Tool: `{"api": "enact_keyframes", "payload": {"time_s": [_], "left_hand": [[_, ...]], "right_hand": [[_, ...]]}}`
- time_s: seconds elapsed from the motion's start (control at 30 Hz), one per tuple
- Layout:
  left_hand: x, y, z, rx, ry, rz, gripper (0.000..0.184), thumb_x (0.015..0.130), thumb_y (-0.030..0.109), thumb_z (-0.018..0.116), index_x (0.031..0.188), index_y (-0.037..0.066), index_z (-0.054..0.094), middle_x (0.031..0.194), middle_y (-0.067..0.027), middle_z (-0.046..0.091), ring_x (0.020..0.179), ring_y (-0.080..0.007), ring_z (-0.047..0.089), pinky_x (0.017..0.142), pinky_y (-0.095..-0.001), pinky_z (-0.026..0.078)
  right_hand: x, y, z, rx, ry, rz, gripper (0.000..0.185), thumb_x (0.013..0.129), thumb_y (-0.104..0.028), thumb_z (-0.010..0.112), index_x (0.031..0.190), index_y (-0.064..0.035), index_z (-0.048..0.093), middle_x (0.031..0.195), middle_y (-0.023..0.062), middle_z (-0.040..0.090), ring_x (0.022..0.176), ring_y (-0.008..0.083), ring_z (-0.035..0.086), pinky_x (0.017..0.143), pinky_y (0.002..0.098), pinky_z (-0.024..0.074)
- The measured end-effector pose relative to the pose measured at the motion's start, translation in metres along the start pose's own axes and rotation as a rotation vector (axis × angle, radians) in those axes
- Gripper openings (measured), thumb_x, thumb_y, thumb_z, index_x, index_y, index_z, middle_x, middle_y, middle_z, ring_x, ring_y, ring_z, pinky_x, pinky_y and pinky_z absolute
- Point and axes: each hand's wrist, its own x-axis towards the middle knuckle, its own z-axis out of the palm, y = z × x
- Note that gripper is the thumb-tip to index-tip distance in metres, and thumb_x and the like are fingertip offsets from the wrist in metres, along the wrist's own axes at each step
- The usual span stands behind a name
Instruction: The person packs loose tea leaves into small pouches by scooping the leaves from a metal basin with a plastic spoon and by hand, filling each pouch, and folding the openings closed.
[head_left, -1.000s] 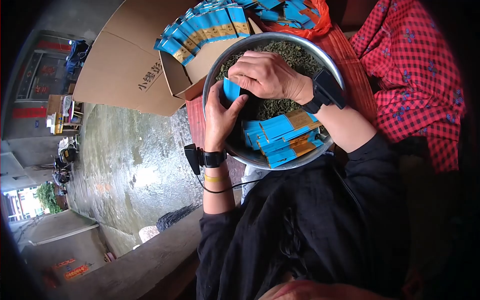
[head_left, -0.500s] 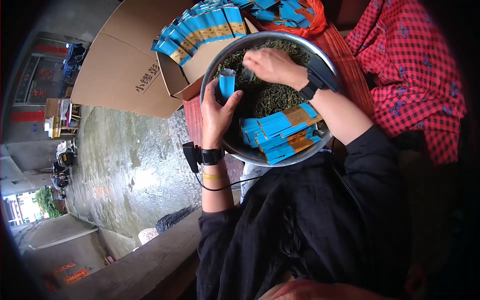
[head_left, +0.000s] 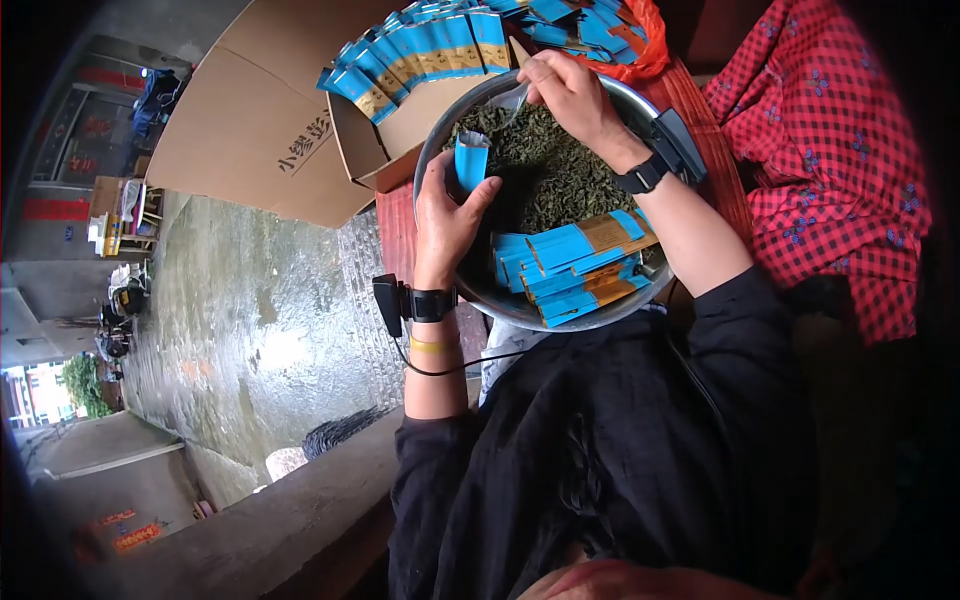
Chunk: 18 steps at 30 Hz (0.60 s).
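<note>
My left hand (head_left: pixel 447 222) is closed around a small blue foil packet (head_left: pixel 471 165), held upright with its silvery mouth open at the top. Over the far side of a round metal basin (head_left: pixel 436 135), my right hand (head_left: pixel 572 92) pinches a metal spoon (head_left: pixel 519 104); its bowl points down toward the dried tea leaves (head_left: pixel 575 165) and is hard to make out. Dark leaves cover much of the basin. Flat blue and gold packets (head_left: pixel 575 262) lie in a stack on the leaves, at the side nearest my body.
Behind the basin stands an open cardboard box (head_left: pixel 400 140) with rows of blue packets (head_left: pixel 430 52). A red plastic bag (head_left: pixel 650 45) holds more packets. The basin rests on a reddish table (head_left: pixel 705 125). Red checked cloth (head_left: pixel 820 150) hangs at right; wet ground (head_left: pixel 270 300) lies left.
My right hand has lifted from low over the leaves and moved right and away from me with the spoon. My left hand still holds the packet; the view has shifted slightly.
</note>
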Motion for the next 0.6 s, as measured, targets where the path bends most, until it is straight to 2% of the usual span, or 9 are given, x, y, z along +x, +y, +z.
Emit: {"api": "enact_keyframes", "payload": {"time_s": [0.13,0.2,0.27,0.3,0.4,0.47,0.53,0.57,0.6], "left_hand": [[-0.002,0.010,-0.001,0.070,-0.015,0.023,0.058,0.076,0.022,0.080,0.120,-0.004,0.054,0.096,-0.0134,0.064,0.084,-0.0197,0.061,0.077,-0.0325,0.050],[-0.002,0.011,-0.001,0.094,-0.017,0.027,0.058,0.076,0.022,0.081,0.120,-0.004,0.054,0.096,-0.0135,0.064,0.084,-0.0199,0.061,0.077,-0.0325,0.050],[-0.002,0.012,-0.001,0.137,-0.017,0.045,0.058,0.076,0.022,0.081,0.120,-0.003,0.054,0.097,-0.0136,0.064,0.084,-0.0200,0.061,0.077,-0.0326,0.050],[-0.002,0.013,-0.001,0.138,-0.020,0.045,0.058,0.076,0.022,0.081,0.120,-0.003,0.054,0.097,-0.0136,0.064,0.084,-0.0200,0.061,0.077,-0.0326,0.050],[-0.003,0.016,-0.001,0.106,-0.016,0.020,0.058,0.076,0.023,0.081,0.120,-0.003,0.054,0.096,-0.0137,0.065,0.084,-0.0201,0.061,0.077,-0.0329,0.050],[-0.003,0.016,-0.001,0.119,-0.017,0.015,0.058,0.076,0.023,0.081,0.120,-0.003,0.054,0.096,-0.0137,0.065,0.084,-0.0202,0.061,0.077,-0.0331,0.050],[-0.003,0.015,-0.001,0.121,-0.013,0.018,0.058,0.076,0.023,0.081,0.120,-0.003,0.054,0.096,-0.0137,0.065,0.084,-0.0202,0.061,0.077,-0.0330,0.050],[-0.003,0.014,-0.001,0.124,-0.012,0.022,0.058,0.076,0.023,0.081,0.120,-0.003,0.054,0.096,-0.0137,0.065,0.085,-0.0203,0.061,0.077,-0.0329,0.050],[-0.002,0.012,-0.001,0.125,-0.015,0.024,0.058,0.076,0.023,0.081,0.120,-0.003,0.054,0.096,-0.0137,0.065,0.085,-0.0203,0.061,0.077,-0.0329,0.050]], "right_hand": [[-0.009,-0.021,0.002,-0.090,-0.136,-0.115,0.028,0.099,-0.027,0.049,0.093,-0.0034,0.062,0.077,0.0035,0.064,0.072,0.0111,0.064,0.065,0.0251,0.0505],[-0.015,-0.024,0.011,-0.254,-0.142,-0.421,0.022,0.096,-0.026,0.055,0.094,-0.0048,0.062,0.082,0.0087,0.065,0.076,0.0211,0.066,0.065,0.0320,0.0511],[-0.021,-0.033,0.014,-0.286,-0.213,-0.525,0.016,0.094,-0.022,0.058,0.093,-0.0058,0.062,0.083,0.0102,0.064,0.077,0.0266,0.065,0.065,0.0350,0.0506],[-0.021,-0.034,0.016,-0.295,-0.191,-0.565,0.017,0.092,-0.025,0.059,0.088,-0.0082,0.061,0.080,0.0088,0.064,0.077,0.0294,0.065,0.065,0.0374,0.0516],[-0.016,-0.035,0.009,-0.293,-0.096,-0.569,0.013,0.092,-0.019,0.060,0.093,-0.0062,0.062,0.082,0.0107,0.063,0.076,0.0289,0.064,0.064,0.0366,0.0497],[-0.009,-0.024,0.002,-0.329,-0.034,-0.583,0.015,0.094,-0.020,0.058,0.093,-0.0051,0.061,0.081,0.0116,0.063,0.074,0.0301,0.064,0.063,0.0379,0.0493],[-0.006,-0.020,-0.004,-0.408,-0.053,-0.328,0.017,0.095,-0.019,0.055,0.093,-0.0028,0.059,0.079,0.0135,0.063,0.073,0.0318,0.064,0.064,0.0371,0.0503],[-0.006,-0.015,-0.006,-0.504,-0.152,-0.171,0.023,0.094,-0.026,0.051,0.091,-0.0052,0.060,0.084,0.0173,0.066,0.080,0.0365,0.065,0.066,0.0446,0.0520],[-0.009,-0.012,-0.003,-0.505,-0.149,-0.169,0.023,0.094,-0.026,0.051,0.091,-0.0052,0.060,0.084,0.0173,0.066,0.080,0.0365,0.065,0.066,0.0446,0.0520]]}}
